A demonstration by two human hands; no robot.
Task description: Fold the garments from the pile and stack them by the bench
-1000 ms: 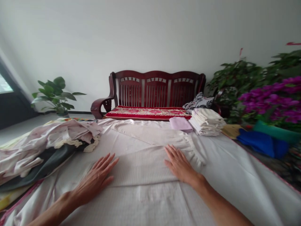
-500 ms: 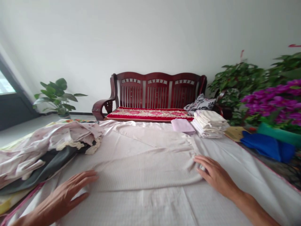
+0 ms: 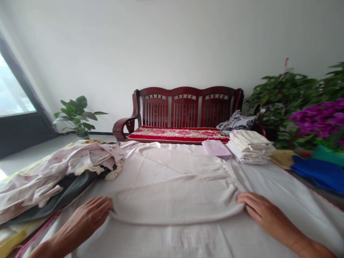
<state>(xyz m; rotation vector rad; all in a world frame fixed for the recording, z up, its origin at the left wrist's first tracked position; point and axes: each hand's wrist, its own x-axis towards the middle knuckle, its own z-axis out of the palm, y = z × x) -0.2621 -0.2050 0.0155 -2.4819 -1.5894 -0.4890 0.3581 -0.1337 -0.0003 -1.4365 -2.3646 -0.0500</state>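
Note:
A pale pink ribbed cloth [image 3: 174, 195] lies part-folded on the sheet-covered surface [image 3: 268, 179] in front of me. My left hand [image 3: 86, 218] rests at the cloth's left folded corner, fingers together and touching its edge. My right hand [image 3: 262, 211] lies at the right corner, fingertips on the cloth's edge. Whether either hand pinches the fabric is hidden; the fingers look flat.
A heap of crumpled pink and dark garments [image 3: 53, 175] lies at left. A stack of folded white cloths [image 3: 249, 145] and a folded lilac piece [image 3: 216, 148] sit at the far right. Beyond stand a red wooden bench [image 3: 182, 114], potted plants [image 3: 76, 114], purple flowers [image 3: 319, 120] and blue fabric [image 3: 319, 172].
Both hands slid outward from the cloth's middle to its left and right corners. The view shifted slightly left and up.

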